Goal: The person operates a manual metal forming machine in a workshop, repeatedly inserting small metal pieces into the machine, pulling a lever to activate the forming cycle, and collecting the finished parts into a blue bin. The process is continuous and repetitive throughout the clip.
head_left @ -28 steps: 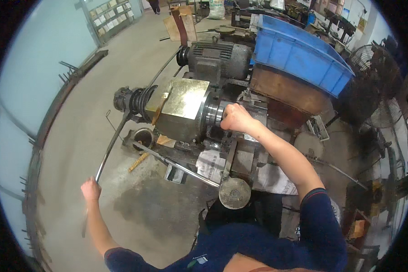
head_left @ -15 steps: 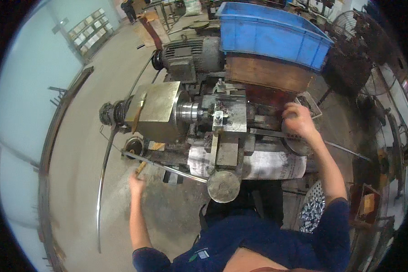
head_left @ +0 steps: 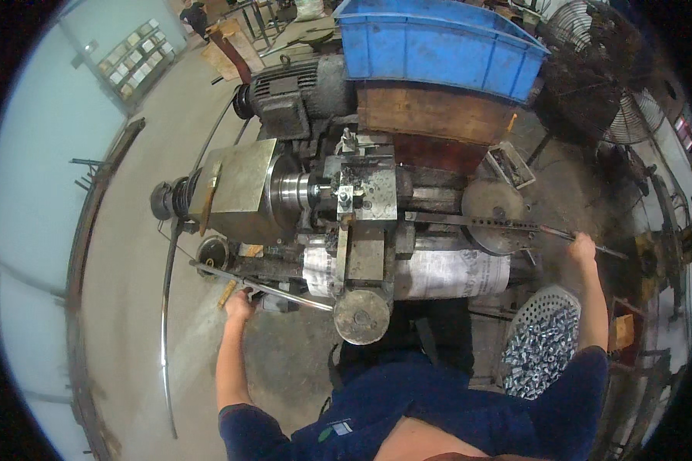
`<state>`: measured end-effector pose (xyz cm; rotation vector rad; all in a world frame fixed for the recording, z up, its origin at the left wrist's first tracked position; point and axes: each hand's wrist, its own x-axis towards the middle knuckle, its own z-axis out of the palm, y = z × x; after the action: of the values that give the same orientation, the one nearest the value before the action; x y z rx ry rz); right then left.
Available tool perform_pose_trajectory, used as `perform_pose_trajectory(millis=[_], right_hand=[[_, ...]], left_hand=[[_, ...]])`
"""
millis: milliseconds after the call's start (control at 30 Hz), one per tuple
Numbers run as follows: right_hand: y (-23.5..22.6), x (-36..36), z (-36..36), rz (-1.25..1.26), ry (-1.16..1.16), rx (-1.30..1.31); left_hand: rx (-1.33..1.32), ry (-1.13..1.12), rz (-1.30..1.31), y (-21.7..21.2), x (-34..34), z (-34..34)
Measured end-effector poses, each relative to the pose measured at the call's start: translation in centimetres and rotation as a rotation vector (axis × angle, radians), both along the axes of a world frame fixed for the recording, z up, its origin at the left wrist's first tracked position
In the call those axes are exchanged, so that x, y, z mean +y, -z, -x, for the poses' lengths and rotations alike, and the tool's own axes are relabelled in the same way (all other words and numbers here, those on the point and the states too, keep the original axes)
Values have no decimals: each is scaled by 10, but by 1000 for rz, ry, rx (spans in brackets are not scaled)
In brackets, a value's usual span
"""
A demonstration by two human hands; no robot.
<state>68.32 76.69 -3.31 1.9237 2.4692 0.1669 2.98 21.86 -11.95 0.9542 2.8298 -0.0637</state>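
Dusty grey concrete floor (head_left: pixel 142 230) spreads left of the lathe (head_left: pixel 281 211), ending at a smooth pale blue wall (head_left: pixel 31 192); a dark stain marks the floor in front of the machine. Behind the lathe stand a finned motor (head_left: pixel 288 96) and a blue plastic crate (head_left: pixel 438 50) on a scuffed brown box (head_left: pixel 430 111). At its right front, a round perforated basket (head_left: pixel 550 296) holds small shiny metal pieces (head_left: pixel 542 353). From the lathe's right side runs a drilled flat lever (head_left: pixel 469 220), the right hand (head_left: pixel 583 247) with fingers closed over its rod-like end. At the lathe's left front, the left hand (head_left: pixel 240 303) is beside a polished steel rod (head_left: pixel 284 294); I cannot tell whether its fingers grip.
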Motion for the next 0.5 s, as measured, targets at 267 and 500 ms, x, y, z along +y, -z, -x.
perform_pose_trajectory(millis=[267, 500], right_hand=[[40, -27, -24, -174, 105, -78], [38, -166, -16, 18, 190, 82]], left_hand=[[-551, -448, -1118, -57, -9, 24], [-361, -666, -1218, -6, 2, 40]])
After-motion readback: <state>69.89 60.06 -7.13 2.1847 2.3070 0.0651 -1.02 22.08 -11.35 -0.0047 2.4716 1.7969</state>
